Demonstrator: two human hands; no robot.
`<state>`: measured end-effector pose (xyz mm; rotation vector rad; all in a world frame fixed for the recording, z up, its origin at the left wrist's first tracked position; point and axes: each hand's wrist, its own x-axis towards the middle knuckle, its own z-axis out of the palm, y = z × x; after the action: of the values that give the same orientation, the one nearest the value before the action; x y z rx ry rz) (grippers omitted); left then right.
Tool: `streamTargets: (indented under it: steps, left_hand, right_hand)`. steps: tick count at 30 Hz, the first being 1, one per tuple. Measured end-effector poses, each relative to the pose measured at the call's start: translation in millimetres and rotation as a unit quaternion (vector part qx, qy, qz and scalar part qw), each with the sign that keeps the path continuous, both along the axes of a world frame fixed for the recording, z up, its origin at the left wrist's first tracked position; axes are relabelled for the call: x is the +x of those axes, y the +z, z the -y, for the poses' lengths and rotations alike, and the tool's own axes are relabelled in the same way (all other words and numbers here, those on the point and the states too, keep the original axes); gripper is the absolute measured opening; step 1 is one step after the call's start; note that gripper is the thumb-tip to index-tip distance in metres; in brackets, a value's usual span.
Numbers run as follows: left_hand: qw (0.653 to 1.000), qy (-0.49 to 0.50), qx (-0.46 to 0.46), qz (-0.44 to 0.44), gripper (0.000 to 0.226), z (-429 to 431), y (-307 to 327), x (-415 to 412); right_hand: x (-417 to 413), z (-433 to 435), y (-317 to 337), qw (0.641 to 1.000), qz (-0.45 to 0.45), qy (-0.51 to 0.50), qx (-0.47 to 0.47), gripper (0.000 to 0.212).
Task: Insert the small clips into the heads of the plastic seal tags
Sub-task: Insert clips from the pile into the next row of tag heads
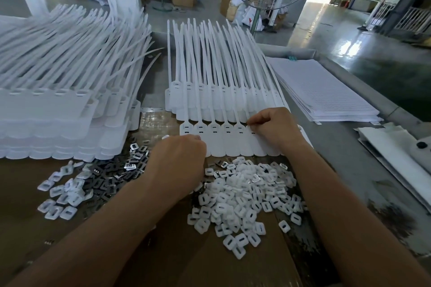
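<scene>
Cardboard worktable (28,228), clips (107,176), warehouse floor (384,58)

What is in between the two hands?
In the head view, a row of joined white tags lies flat between the left hand and the right hand.

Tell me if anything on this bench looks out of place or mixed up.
Mostly sorted, but a few shiny metal clips sit in the white plastic pile, and white pieces lie along the left edge of the dark clip pile. Two straps curl out of the left stack.
</scene>
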<state>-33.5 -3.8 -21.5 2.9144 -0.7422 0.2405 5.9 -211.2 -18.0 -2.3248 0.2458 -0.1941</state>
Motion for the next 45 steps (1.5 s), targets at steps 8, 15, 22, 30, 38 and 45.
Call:
streamTargets:
  steps: [8,15,22,30,38,45]
  left_hand:
    - [1.000,-0.008,0.017,-0.007,0.024,0,0,1]
    - [1.000,-0.004,0.019,-0.015,0.026,-1,1,0]
    - [1.000,0.004,0.006,-0.012,0.029,-1,1,0]
    - [1.000,0.008,0.007,-0.018,0.032,-1,2,1]
    - [1.000,0.006,0.002,-0.012,0.031,-1,1,2]
    - [1.000,0.004,0.012,-0.022,0.028,-2,2,2]
  right_hand:
    - [7,-2,8,0.999,-0.029,-0.024,0.006,0.028]
    - [2,0,4,1.000,-0.006,-0.008,-0.017,0.024]
    - [-9,9,-1,0.999,0.030,0.033,0.016,0.013]
    - [-36,22,26,0.991,0.013,0.126,0.053,0.021]
    - [-46,26,35,0.951,-0.185,0.248,-0.018,0.016]
    - [-45,22,32,0.940,-0.208,0.268,-0.036,0.011]
